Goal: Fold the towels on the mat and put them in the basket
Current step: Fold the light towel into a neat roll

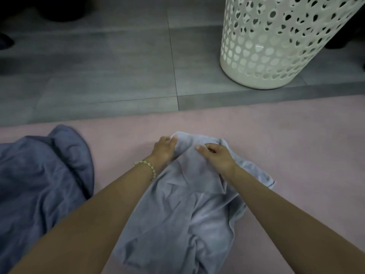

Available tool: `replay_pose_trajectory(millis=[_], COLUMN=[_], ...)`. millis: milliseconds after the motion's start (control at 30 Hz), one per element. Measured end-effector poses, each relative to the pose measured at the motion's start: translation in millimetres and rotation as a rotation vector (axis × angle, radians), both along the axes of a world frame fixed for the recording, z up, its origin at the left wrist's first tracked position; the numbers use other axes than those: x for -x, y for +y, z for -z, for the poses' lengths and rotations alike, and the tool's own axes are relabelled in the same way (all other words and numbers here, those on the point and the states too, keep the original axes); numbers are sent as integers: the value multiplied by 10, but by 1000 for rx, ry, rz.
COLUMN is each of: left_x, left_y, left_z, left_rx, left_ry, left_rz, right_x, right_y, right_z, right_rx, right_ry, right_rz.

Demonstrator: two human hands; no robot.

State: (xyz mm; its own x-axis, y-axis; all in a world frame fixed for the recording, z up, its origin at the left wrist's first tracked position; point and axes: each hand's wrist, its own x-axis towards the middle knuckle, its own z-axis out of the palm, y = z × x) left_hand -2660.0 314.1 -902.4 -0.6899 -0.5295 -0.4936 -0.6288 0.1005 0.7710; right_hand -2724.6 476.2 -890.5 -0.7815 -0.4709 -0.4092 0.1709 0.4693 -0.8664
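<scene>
Left hand (164, 148) and right hand (217, 157) both grip the far edge of the pale grey towel (177, 214), fingers curled into the cloth close to each other. The towel lies rumpled on the pink mat (296, 145) between the forearms, with no clean fold in it yet, so this looks like the start of folding: finding an edge and its corners. The next move calls for the hands to draw apart along that edge and pull the cloth flat before doubling it over.

A darker blue towel (39, 184) is heaped on the mat to the left, unfolded and well apart from the hands.

The white perforated basket (276, 46) stands on the grey tiled floor (98, 76) just beyond the mat, ahead and to the right. Its rim is out of view, and its holes show only pale inner wall, so I cannot tell whether anything is inside.
</scene>
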Motion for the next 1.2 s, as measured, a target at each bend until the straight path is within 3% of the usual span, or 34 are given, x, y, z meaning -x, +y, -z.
replay_pose_trajectory(millis=[67, 133, 200, 267, 333, 433, 667, 833, 1033, 1200], left_x=[-21, -44, -35, 4, 43, 93, 99, -118, -268, -278], left_y=[-54, -64, -67, -58, -60, -52, 194, 396, 514, 576], left_z=[158, 204, 231, 237, 177, 79, -475, -747, -887, -970], left_rx=[-73, -117, -146, -306, -476, -568, -500, -506, -717, -520], left_ry=[-241, -280, -274, -243, -145, 8, 136, 175, 202, 264], left_rz=[-65, -120, -164, -222, -265, -292, -135, 41, 71, 120], right_x=[24, 25, 29, 29, 20, -31, -185, -179, -171, -232], right_y=[-7, -3, 10, 16, 19, 33, 241, 459, 481, 455], right_z=[28, 58, 108, 104, 76, -15, -453, -833, -828, -848], right_rx=[48, 45, 48, 76, 116, 201, 404, 482, 430, 384], right_ry=[1, -3, -23, -27, -51, -97, -191, -135, -2, 94], right_rz=[20, 20, 19, 27, 45, 82, 7, -56, -68, -147])
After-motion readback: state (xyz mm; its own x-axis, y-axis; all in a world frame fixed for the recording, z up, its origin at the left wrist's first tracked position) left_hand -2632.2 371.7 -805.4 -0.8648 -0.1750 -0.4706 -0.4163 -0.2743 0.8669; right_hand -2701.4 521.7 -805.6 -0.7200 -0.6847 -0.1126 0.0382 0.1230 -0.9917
